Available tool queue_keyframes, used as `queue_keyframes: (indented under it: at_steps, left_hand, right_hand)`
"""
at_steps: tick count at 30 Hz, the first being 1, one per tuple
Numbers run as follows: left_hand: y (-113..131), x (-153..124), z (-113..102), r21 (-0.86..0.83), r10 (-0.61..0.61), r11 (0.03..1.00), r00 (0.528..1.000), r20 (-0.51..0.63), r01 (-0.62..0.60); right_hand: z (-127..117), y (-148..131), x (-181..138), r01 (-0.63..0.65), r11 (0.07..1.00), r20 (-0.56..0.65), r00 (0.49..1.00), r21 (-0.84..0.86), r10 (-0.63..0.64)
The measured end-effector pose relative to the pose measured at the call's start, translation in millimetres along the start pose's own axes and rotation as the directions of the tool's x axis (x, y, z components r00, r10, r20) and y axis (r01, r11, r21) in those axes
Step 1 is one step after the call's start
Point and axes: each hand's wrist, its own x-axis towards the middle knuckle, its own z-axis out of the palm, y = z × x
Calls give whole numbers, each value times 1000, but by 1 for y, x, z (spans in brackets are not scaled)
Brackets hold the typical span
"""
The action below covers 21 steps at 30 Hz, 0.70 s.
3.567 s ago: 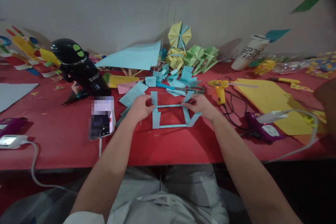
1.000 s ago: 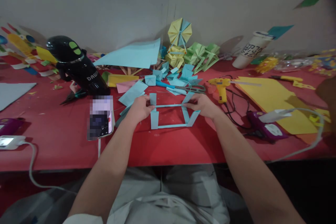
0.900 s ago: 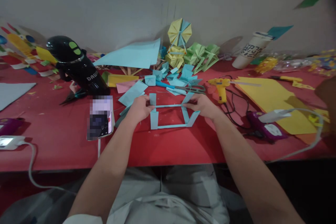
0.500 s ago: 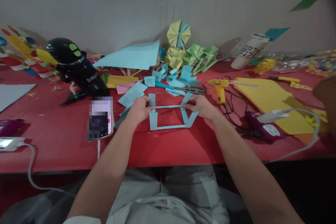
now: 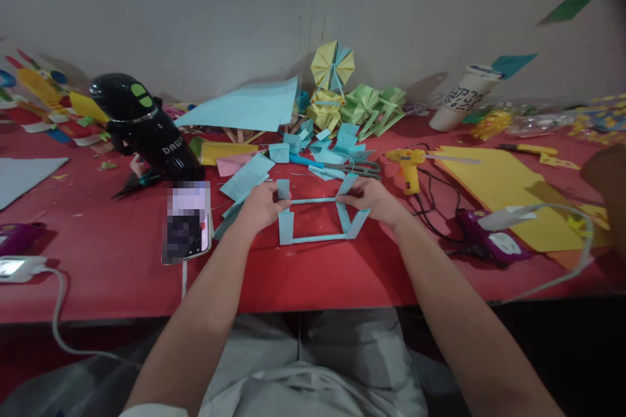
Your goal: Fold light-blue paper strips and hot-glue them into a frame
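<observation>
A light-blue paper frame (image 5: 319,238) rests on the red table, made of folded strips joined by two thin crossbars, with upright ends at its sides. My left hand (image 5: 264,207) pinches its far left corner between thumb and fingers. At the far right corner, my right hand (image 5: 370,199) grips the frame the same way. Behind it lie blue paper pieces (image 5: 345,137) and scissors with grey handles (image 5: 369,169), partly covered by paper. Loose blue sheets (image 5: 247,176) lie beside my left hand.
A yellow glue gun (image 5: 409,166) with a black cord lies right of my hands, before yellow sheets (image 5: 482,192) and a purple power strip (image 5: 493,238). To the left are a phone (image 5: 188,221) and a black bottle (image 5: 151,137). Folded paper fans (image 5: 332,65) stand at the back.
My left fingers have shifted slightly on the far left corner. The frame stays in nearly the same place, still held by both hands.
</observation>
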Motion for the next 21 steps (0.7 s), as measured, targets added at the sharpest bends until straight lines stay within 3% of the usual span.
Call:
queue_keyframes:
  at_steps: [5,21]
  left_hand:
    - [0,4,1,61,-45,997,997,-57,49]
    - [4,5,0,42,-80,996,993,-86,84]
  right_hand:
    - [-1,0,2,31,996,-13,999,-84,-32]
    - [0,1,5,95,994,-1,995,-46,-95]
